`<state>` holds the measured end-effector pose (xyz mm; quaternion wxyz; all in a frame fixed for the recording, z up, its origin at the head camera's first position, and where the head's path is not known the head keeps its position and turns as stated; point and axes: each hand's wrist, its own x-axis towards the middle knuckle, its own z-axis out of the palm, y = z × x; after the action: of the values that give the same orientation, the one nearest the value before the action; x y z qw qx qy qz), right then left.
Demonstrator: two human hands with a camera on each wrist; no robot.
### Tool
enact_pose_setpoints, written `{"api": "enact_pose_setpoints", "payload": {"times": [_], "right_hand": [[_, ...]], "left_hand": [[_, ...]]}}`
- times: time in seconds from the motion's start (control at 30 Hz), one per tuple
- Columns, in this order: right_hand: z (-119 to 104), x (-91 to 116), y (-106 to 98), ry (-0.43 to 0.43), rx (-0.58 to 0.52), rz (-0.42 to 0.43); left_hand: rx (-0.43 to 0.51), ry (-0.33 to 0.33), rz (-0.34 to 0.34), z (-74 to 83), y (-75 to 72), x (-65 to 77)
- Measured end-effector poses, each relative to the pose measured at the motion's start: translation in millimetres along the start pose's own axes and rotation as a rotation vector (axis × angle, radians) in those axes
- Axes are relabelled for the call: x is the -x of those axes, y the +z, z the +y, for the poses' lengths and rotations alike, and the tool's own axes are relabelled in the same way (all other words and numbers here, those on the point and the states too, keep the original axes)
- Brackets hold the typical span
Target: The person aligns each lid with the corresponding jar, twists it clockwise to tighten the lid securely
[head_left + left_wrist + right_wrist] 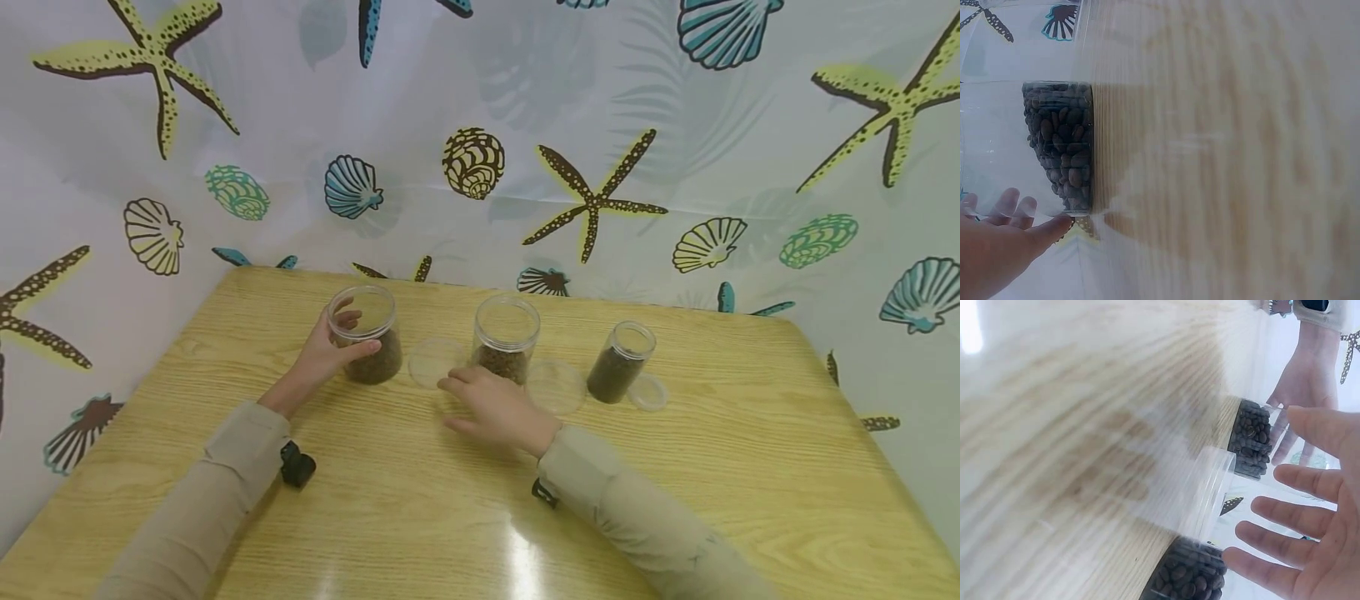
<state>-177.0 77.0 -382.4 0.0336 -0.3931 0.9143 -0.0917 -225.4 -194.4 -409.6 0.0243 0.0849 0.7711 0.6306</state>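
Note:
My left hand (pixel 327 357) grips a clear jar (pixel 375 358) at the left of the table, thumb in front and fingers round its far side. The jar stands upright without a lid, partly filled with dark brown beans (pixel 1063 144) that slope to one side. My right hand (pixel 495 406), fingers spread and holding nothing, hovers in front of a second open jar (pixel 507 333), hiding part of its lower front. Between these two jars lies a clear round lid (pixel 433 362), which appears near my right fingertips in the right wrist view.
Right of the middle jar, another clear lid (pixel 558 388) lies flat on the wooden table (pixel 420 517). A narrower open jar (pixel 617 373) with dark contents stands further right, beside a small lid (pixel 648 392). A shell-patterned curtain (pixel 420 100) hangs behind the table.

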Motion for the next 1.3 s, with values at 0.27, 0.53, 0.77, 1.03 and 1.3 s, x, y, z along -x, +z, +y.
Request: {"api": "enact_pose_setpoints", "payload": {"times": [0.27, 0.53, 0.77, 1.03, 1.3], "right_hand": [[-1, -24, 1, 0.025, 0.002, -0.017], [-4, -44, 2, 0.032, 0.031, -0.012], [-5, -60, 6, 0.064, 0.108, -0.062], [-1, -73, 16, 0.119, 0.141, -0.123], [-2, -82, 23, 0.239, 0.102, -0.196]], "left_hand": [[-0.02, -0.006, 0.002, -0.1, -0.7, -0.1], [-0.017, -0.015, 0.002, 1.6, -1.3, 0.6], [-0.011, -0.003, -0.001, 1.0, -1.8, 1.4], [-0.025, -0.01, 0.0, 1.0, -0.5, 1.9], [-0.014, -0.011, -0.014, 1.1, -0.3, 1.8]]}}
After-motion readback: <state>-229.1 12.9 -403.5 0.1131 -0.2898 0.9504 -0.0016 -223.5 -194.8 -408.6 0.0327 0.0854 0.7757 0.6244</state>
